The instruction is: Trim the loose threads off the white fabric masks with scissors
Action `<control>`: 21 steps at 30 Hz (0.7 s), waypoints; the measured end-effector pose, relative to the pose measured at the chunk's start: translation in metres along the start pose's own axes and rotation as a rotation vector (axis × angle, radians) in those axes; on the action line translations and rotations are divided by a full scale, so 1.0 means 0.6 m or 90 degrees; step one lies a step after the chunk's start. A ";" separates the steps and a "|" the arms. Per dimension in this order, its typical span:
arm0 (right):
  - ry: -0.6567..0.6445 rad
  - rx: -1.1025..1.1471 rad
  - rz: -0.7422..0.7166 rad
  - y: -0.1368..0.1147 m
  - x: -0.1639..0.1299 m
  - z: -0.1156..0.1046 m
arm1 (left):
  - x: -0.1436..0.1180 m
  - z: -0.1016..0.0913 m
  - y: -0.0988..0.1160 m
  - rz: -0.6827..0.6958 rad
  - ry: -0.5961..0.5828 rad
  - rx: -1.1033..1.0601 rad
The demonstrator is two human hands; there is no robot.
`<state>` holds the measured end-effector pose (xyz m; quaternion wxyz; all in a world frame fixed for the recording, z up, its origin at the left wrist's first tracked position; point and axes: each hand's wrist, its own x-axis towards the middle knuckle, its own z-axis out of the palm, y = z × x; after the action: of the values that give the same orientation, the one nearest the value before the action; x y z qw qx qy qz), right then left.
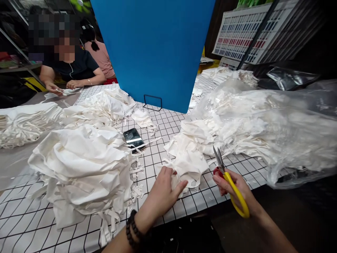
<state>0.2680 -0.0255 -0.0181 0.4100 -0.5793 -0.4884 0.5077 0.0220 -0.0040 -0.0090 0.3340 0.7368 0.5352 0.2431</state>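
In the head view, my left hand (163,191) rests at the near edge of a white cloth piece (188,163). Its thumb is spread from the bent fingers, whose tips touch the cloth; no firm grip shows. My right hand (234,186) is closed around yellow-handled scissors (238,198), the blades pointing up and away from me, slightly parted. These blades stand just right of the cloth and do not touch it. To the left lies a large heap of white cloth pieces (84,168) with thin straps hanging from its side.
A phone (133,140) lies on the grid-patterned tablecloth (168,126). Behind it stands a tall blue panel (158,52) on a wire foot. A clear plastic bag (276,130) full of white cloth fills the right side. Across the table a co-worker (76,66) handles white cloth.
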 end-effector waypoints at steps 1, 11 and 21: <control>0.010 0.007 0.004 0.005 -0.001 -0.007 | 0.012 0.011 -0.002 0.008 -0.011 0.070; 0.149 -0.089 -0.015 0.023 0.027 -0.041 | 0.066 0.022 -0.017 0.057 -0.026 0.264; 0.189 -0.226 -0.109 0.013 0.155 0.006 | 0.030 -0.077 0.015 0.112 0.049 0.148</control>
<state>0.2662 0.0641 -0.0438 0.4104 -0.6670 -0.5517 0.2870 0.0001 0.0221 0.0279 0.2032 0.8047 0.5054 0.2362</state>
